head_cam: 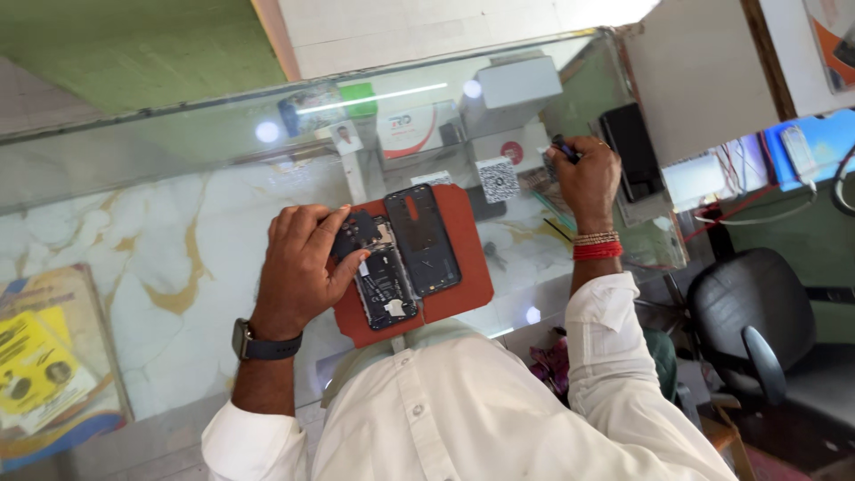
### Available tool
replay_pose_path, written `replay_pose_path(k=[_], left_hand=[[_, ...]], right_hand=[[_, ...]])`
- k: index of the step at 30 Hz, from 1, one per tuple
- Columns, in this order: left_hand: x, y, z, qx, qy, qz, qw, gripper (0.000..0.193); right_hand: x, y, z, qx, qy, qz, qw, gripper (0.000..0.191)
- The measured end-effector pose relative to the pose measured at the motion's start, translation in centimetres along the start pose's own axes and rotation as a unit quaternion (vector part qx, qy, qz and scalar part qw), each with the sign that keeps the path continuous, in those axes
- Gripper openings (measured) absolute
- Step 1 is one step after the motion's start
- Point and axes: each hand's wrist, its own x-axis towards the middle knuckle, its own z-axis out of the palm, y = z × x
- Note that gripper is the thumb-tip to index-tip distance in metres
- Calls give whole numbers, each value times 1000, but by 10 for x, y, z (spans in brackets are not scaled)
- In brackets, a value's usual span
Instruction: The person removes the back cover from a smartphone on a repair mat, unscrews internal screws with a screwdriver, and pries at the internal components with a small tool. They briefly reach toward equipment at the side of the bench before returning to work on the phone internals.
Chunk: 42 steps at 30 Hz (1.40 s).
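Note:
An opened phone (385,283) with its insides exposed lies on a reddish-brown mat (463,258) on a glass counter (160,258). Its dark back cover (422,239) rests beside it on the mat. My left hand (301,267) presses on the phone's upper end and grips a small black part (358,230) there. My right hand (583,178) is raised over the counter's right end, closed around a small dark tool (564,149). Red and gold bangles circle my right wrist, a dark watch my left.
Under the glass lie cards, small boxes and a square code sticker (497,178). A black phone (631,151) stands at the counter's right end. A black office chair (753,321) sits to the right, cables and chargers beyond it. Yellow printed papers (40,365) lie at left.

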Motion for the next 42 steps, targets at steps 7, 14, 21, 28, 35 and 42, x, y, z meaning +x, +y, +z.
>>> replay_pose_path(k=[7, 14, 21, 28, 35, 42], left_hand=[[-9, -5, -3, 10, -1, -22, 1000, 55], [-8, -2, 6, 4, -17, -2, 1000, 59], [-2, 6, 21, -4, -44, 14, 999, 62], [0, 5, 39, -25, -53, 61, 996, 76], [-1, 3, 44, -64, -40, 48, 996, 69], [2, 8, 43, -105, -61, 53, 991, 40]], right_hand=[[3, -2, 7, -90, -41, -87, 991, 18], [-8, -9, 11, -152, -93, -63, 982, 13], [-21, -6, 6, -142, -38, -63, 987, 13], [-33, 2, 14, -167, -72, -90, 979, 11], [-98, -43, 20, 108, -203, -89, 969, 14], [-112, -76, 16, 151, -254, -151, 943, 27]])
